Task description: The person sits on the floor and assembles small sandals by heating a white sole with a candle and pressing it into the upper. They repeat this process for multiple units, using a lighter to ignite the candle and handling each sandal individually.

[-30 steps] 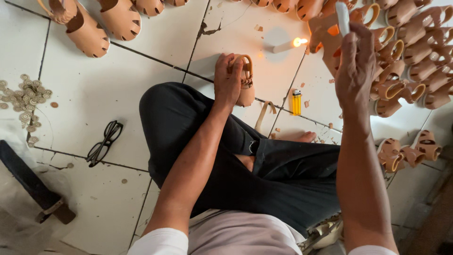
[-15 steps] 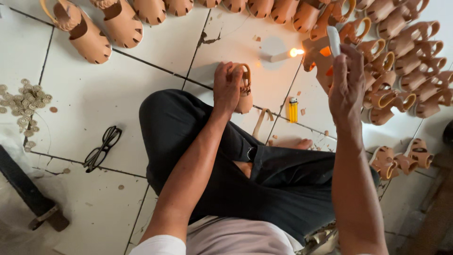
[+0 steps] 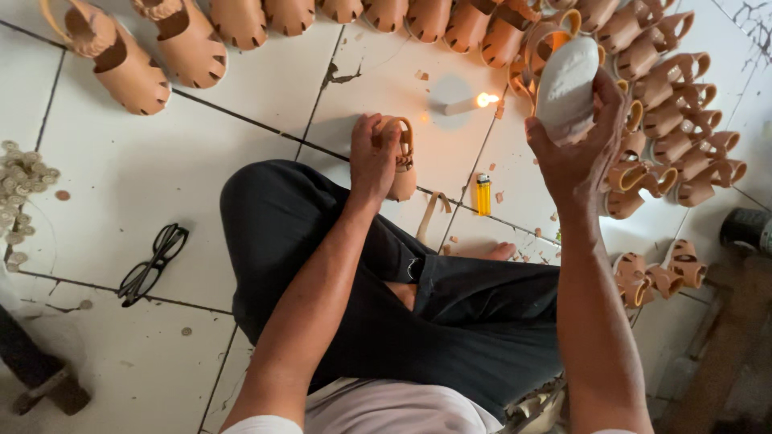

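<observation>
I sit cross-legged on a white tiled floor. My left hand (image 3: 372, 161) rests past my knee and grips a small tan sandal (image 3: 400, 157) with a looped strap, standing on the tile. My right hand (image 3: 577, 153) is raised and holds another small sandal (image 3: 567, 87) with its pale grey sole turned toward me, just right of a lit white candle (image 3: 464, 104) lying on the floor. A yellow lighter (image 3: 482, 194) stands between my two hands.
Rows of tan sandals line the top edge (image 3: 241, 20) and pile up at the right (image 3: 683, 112). Black glasses (image 3: 151, 264) lie at the left, near a heap of small round pieces (image 3: 22, 189). A dark tool (image 3: 36, 370) sits bottom left.
My right hand has turned the sandal it holds so its flat pale sole faces me instead of its edge. My left hand stays on the sandal by my knee.
</observation>
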### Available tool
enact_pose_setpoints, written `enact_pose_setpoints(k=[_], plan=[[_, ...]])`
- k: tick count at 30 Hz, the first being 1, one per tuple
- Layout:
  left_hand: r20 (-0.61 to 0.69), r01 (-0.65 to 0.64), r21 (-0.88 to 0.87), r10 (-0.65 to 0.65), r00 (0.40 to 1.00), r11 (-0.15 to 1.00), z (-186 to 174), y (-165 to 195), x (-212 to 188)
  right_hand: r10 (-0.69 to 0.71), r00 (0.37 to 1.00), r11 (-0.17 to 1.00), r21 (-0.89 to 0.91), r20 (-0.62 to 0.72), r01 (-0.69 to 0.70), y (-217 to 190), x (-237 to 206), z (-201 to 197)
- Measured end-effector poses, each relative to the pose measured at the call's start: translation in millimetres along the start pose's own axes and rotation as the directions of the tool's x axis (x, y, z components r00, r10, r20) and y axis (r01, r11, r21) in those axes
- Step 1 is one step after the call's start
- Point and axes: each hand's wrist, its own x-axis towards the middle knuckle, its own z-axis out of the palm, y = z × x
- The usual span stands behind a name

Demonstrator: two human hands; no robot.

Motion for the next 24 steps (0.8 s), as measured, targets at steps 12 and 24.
enact_pose_setpoints(k=[12,24], plan=[[0.032,0.074,-0.014,-0.074,0.997,0.997,0.8,-2.7,-0.1,-0.066,0.998,0.994,-0.085,0.014,0.067,14.0,0.4,16.2],[0.026,0.056,-0.016,-0.055,0.998,0.998,0.6,-7.3,1.1,-0.044,0.999,0.996,-0.08,0.011,0.045,24.2,-8.9,20.4]])
